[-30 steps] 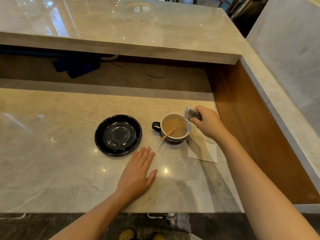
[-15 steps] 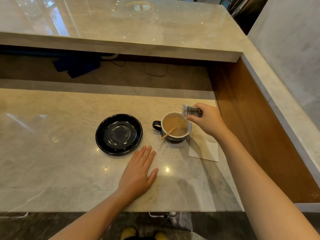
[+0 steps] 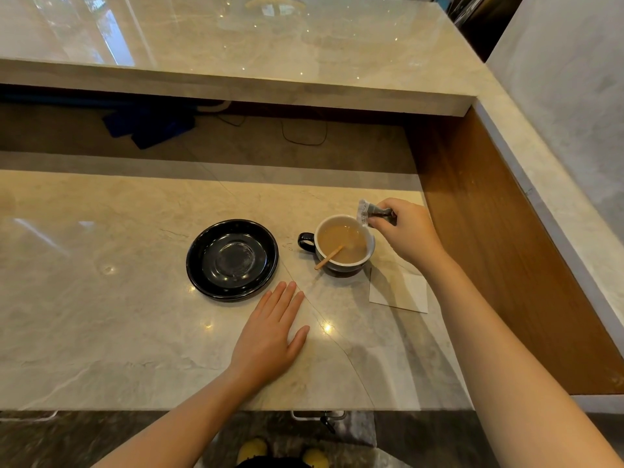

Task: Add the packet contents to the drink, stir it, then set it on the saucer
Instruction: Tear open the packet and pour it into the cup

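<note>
A dark cup (image 3: 339, 269) with a white inside holds a light brown drink, and a wooden stirrer (image 3: 328, 257) leans in it. Its handle points left. My right hand (image 3: 407, 231) grips a small grey packet (image 3: 369, 212), tilted with its open end over the cup's far right rim. A black saucer (image 3: 232, 260) with nothing on it lies left of the cup, a small gap between them. My left hand (image 3: 270, 336) rests flat on the marble counter (image 3: 101, 315), fingers spread, just in front of the saucer and cup.
A white napkin (image 3: 400, 292) lies to the right of the cup, partly under my right forearm. A wooden side wall (image 3: 499, 248) rises at the right. A raised marble ledge (image 3: 236, 86) runs along the back, with dark cloths and cables beneath.
My right hand has lifted and tipped the packet a little further over the cup's rim. The left hand, cup and saucer stay where they were.
</note>
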{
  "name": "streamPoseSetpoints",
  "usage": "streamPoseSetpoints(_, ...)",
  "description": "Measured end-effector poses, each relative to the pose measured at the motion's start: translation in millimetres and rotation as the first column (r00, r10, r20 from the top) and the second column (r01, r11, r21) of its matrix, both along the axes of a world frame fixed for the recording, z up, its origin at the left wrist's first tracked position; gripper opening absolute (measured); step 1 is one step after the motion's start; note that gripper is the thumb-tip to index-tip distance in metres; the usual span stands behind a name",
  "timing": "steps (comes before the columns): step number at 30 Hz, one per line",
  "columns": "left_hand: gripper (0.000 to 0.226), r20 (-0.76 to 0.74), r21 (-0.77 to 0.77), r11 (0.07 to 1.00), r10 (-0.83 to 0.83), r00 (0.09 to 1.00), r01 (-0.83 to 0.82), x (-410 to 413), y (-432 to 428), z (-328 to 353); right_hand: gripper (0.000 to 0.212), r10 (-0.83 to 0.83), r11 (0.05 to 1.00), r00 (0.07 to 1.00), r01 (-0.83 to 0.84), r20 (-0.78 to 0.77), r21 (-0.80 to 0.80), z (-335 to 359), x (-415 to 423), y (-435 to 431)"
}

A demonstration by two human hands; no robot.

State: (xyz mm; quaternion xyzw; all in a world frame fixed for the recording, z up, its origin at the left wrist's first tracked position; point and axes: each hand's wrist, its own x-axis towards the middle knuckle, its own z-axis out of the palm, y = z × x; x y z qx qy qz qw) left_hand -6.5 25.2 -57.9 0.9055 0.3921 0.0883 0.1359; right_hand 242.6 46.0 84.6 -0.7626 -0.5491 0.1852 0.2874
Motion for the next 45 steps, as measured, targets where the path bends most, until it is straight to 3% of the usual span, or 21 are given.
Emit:
streamPoseSetpoints(16, 0.062, 0.009, -0.004, 1.0, -0.007, 1.0, 0.007, -0.6, -0.9, 2.3, 0.017, -0.053, 0.996, 0.999, 0.053, -0.007, 0.074, -14.2, 0.3, -2.7)
streamPoseSetpoints(23, 0.062, 0.005, -0.002, 1.0, -0.002, 1.0, 0.002, 0.3, -0.3, 3.6, 0.016, -0.137, 0.985, 0.959, 0.159, -0.249, 0.071, -24.8, -0.4, -7.0)
streamPoseSetpoints(27, 0.062, 0.003, -0.001, 1.0, -0.004, 1.0, 0.004, 0.7, -0.9, 1.0, 0.012, -0.212, 0.963, 0.861, 0.264, -0.462, 0.051, -29.7, -1.9, -10.7)
streamPoseSetpoints(32, 0.064, 0.007, -0.003, 1.0, 0.006, 1.0, -0.006, -0.3, -1.0, -0.8, 0.004, -0.215, 0.955, 0.77, 0.296, -0.6, 0.037, -33.9, -6.2, -16.0)
streamPoseSetpoints(39, 0.062, 0.009, -0.001, 1.0, 0.006, 1.0, -0.006, 0.1, -1.0, 0.3, 0.016, -0.248, 0.948, 0.745, 0.317, -0.619, 0.001, -33.0, -2.9, -19.1)
streamPoseSetpoints(44, 0.063, 0.02, 0.0, 1.0, 0.013, 1.0, -0.013, 0.5, -1.1, 0.4, 0.003, -0.22, 0.965, 0.783, 0.261, -0.582, -0.013, -27.3, -0.2, -24.5)
streamPoseSetpoints(45, 0.062, 0.021, -0.002, 1.0, 0.015, 1.0, -0.015, 0.7, -0.9, 0.3, 0.009, -0.205, 0.969, 0.785, 0.248, -0.584, -0.007, -25.9, 0.8, -26.2)
